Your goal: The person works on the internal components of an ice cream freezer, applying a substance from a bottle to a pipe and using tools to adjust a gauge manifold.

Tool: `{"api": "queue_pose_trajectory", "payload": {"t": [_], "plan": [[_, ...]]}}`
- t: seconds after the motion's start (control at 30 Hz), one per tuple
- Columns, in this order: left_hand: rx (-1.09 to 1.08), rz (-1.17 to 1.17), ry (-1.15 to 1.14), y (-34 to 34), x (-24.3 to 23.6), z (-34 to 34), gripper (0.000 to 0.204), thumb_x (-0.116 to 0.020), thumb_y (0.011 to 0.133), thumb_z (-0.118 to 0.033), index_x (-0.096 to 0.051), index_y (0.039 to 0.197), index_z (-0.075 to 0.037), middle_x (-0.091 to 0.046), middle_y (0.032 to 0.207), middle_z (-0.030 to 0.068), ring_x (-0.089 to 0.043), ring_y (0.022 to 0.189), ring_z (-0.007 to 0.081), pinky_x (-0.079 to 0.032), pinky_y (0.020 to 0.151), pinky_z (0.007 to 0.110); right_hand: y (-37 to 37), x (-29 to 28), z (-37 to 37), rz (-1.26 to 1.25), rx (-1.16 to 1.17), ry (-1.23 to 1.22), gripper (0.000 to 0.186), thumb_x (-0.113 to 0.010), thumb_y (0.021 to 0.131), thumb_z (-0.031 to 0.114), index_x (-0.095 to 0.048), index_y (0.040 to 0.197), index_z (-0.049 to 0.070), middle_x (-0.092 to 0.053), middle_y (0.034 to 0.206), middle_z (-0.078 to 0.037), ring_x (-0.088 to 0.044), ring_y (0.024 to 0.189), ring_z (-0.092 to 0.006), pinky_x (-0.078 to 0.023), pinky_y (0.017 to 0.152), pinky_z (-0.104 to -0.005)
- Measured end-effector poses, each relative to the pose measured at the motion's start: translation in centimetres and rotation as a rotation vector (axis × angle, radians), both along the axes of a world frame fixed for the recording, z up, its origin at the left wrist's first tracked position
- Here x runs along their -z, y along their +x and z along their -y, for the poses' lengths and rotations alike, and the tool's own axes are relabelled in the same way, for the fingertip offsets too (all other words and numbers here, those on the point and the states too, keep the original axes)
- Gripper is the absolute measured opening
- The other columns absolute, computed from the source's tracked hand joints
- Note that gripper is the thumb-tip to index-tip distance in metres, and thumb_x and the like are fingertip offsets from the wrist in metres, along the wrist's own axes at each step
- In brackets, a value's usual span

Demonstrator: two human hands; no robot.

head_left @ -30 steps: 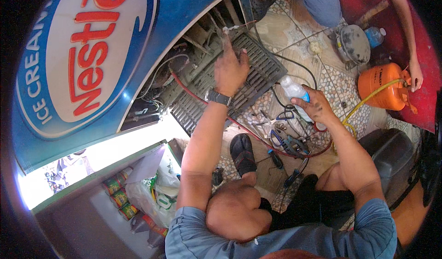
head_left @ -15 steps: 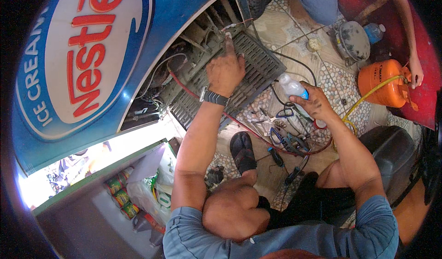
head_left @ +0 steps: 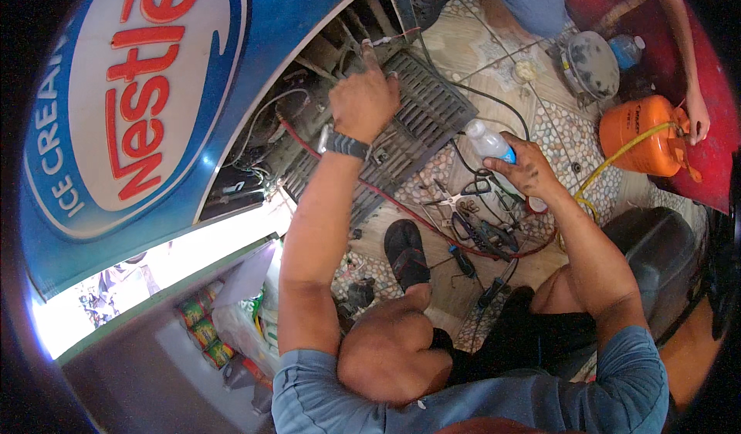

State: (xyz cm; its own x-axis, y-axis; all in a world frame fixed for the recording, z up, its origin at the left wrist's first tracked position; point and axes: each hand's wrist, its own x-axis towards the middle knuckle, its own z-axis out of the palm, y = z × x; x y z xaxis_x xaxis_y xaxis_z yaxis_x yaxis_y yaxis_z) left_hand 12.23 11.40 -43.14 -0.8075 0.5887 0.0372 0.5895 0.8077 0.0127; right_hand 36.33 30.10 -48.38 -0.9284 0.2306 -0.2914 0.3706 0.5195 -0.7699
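At upper centre, the left hand [head_left: 364, 98] (index finger extended, others curled) touches a thin copper tube [head_left: 390, 39]; right of centre, the right hand [head_left: 527, 170] grips a clear plastic bottle [head_left: 488, 140].

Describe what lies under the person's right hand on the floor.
Below the right hand, which holds a small clear bottle, pliers and other hand tools lie among red hose and black cables on patterned tile. Whatever sits directly under the forearm is covered.
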Motion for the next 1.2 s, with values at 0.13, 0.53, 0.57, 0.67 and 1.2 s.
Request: {"api": "queue_pose_trajectory", "payload": {"t": [0.13,0.53,0.57,0.67,1.2], "plan": [[0.052,0.081,-0.021,-1.7,-0.3,-0.8,0.07,-0.057,0.092,-0.049,-0.047,0.141,0.0,-0.07,0.094,0.0293,-0.07,0.088,0.0435,-0.056,0.079,0.052,-0.2,-0.6,0.1,0.025,-0.034,-0.01,0.05,-0.073,0.086,0.042,-0.062,0.113,0.003,-0.068,0.101,-0.024,-0.066,0.097,-0.0416,-0.05,0.085,-0.0447],[-0.046,0.138,0.034,1.9,0.2,-1.2,0.059,-0.057,0.092,-0.048,-0.058,0.125,0.001,-0.07,0.094,0.0292,-0.069,0.09,0.0441,-0.055,0.081,0.052,1.0,0.4,-1.4,-0.029,0.079,0.05,0.049,-0.077,0.083,0.032,-0.058,0.118,0.004,-0.068,0.102,-0.023,-0.066,0.098,-0.0411,-0.051,0.085,-0.0433],[-0.051,0.102,0.036,1.5,0.2,-1.0,0.053,-0.058,0.091,-0.046,-0.062,0.116,0.001,-0.07,0.091,0.028,-0.07,0.087,0.0429,-0.055,0.08,0.051,1.1,0.4,-1.5,-0.023,0.081,0.059,0.049,-0.077,0.083,0.032,-0.058,0.118,0.004,-0.068,0.103,-0.023,-0.066,0.098,-0.0409,-0.051,0.085,-0.0434],[-0.048,0.057,0.041,0.4,0.0,-0.7,0.047,-0.059,0.09,-0.043,-0.067,0.103,0.001,-0.071,0.089,0.0264,-0.071,0.086,0.0415,-0.055,0.079,0.051,1.3,0.8,-1.6,-0.028,0.088,0.039,0.05,-0.077,0.083,0.033,-0.058,0.12,0.004,-0.068,0.104,-0.024,-0.066,0.099,-0.0411,-0.051,0.085,-0.0444],[0.125,0.227,0.119,7.9,4.8,3.6,0.054,-0.052,0.098,-0.045,-0.06,0.129,-0.002,-0.069,0.098,0.0289,-0.068,0.089,0.046,-0.054,0.079,0.051,3.7,3.6,-4.7,-0.123,0.357,0.009,0.057,-0.08,0.083,0.027,-0.054,0.129,0.006,-0.061,0.12,-0.022,-0.06,0.111,-0.0327,-0.05,0.095,-0.0429]]}}
